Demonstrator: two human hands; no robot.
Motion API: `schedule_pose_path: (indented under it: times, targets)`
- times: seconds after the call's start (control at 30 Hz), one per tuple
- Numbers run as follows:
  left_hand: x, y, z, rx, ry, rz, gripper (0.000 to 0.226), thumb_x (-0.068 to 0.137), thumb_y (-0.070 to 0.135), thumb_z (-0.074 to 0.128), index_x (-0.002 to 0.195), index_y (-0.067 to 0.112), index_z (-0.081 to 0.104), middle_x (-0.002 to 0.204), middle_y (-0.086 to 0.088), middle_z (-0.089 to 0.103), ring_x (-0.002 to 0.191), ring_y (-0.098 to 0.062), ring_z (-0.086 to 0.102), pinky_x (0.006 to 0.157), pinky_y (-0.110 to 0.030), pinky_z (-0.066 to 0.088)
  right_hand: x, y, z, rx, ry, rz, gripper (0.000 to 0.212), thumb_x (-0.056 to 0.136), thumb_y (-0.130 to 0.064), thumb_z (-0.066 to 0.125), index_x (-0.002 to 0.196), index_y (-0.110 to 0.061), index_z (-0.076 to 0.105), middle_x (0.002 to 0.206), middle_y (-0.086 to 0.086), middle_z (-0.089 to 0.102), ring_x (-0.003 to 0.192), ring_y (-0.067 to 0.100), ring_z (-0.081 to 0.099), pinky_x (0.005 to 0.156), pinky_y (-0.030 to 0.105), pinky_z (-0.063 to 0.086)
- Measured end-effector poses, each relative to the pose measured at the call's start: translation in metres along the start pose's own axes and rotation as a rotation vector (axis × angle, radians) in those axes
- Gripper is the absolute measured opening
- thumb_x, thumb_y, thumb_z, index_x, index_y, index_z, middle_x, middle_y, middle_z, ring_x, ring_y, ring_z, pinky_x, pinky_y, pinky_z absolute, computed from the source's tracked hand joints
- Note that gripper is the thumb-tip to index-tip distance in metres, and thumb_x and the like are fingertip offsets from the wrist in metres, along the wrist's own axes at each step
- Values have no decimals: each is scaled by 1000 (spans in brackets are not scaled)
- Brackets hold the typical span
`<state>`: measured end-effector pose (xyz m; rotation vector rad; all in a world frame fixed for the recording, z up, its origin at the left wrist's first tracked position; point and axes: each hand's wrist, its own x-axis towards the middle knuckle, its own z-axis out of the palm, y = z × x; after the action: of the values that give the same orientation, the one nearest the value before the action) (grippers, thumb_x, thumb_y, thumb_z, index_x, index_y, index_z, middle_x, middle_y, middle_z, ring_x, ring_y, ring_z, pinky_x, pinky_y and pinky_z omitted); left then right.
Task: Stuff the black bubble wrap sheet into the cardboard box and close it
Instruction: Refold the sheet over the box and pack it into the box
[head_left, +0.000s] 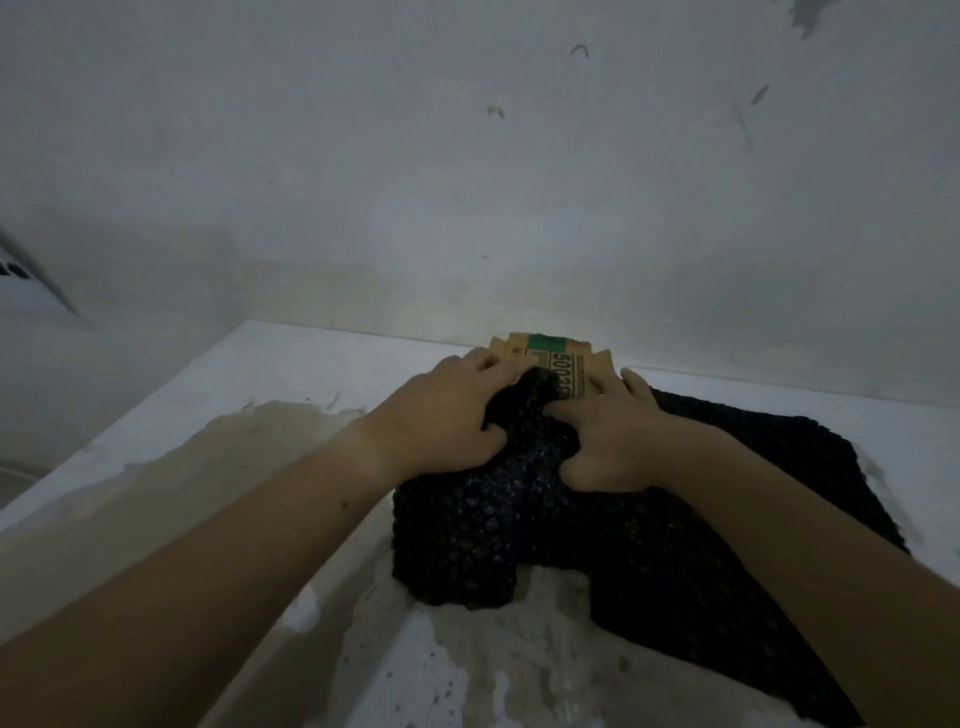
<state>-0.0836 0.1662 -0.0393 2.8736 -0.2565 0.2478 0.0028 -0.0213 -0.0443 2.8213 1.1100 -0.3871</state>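
Stuffing underway: my left grip (441, 415) and right grip (618, 441) both clench the bunched black bubble wrap sheet (467, 530) at the cardboard box (550, 353), and next I'd shove deeper.

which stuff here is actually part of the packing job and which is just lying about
Part of the job:
black bubble wrap sheet, mostly still spread on the table
cardboard box, against the wall
left hand and right hand, both gripping the sheet at the box

Just there:
worn white table
marked wall
white slotted object at the left edge, too blurred to identify
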Motion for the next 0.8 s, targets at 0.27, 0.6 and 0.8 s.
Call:
schedule_pose_path:
  times: [0.27,0.6,0.8]
  targets:
    - [21,17,4,62,-244,-195,54,91,32,53,144,28,44,144,-7,26,130,-28,27,104,-40,36,0,1,3,-4,2,-4,85,68,-53,44,150,-36,24,160,6,18,147,29,-12,115,54,-15]
    - [62,38,16,315,-483,-438,69,88,26,48,150,8,25,143,-10,28,132,-31,25,101,-45,39,-16,7,18,62,293,-18,82,64,-52,42,145,-39,34,156,13,25,147,28,-2,116,47,-6]
    - [41,22,13,210,-418,-289,52,92,26,44,144,17,44,158,-8,8,136,-33,18,107,-44,31,3,-7,-9,-128,-108,57,86,69,-45,46,150,-44,17,156,13,24,144,39,-5,114,56,-11]
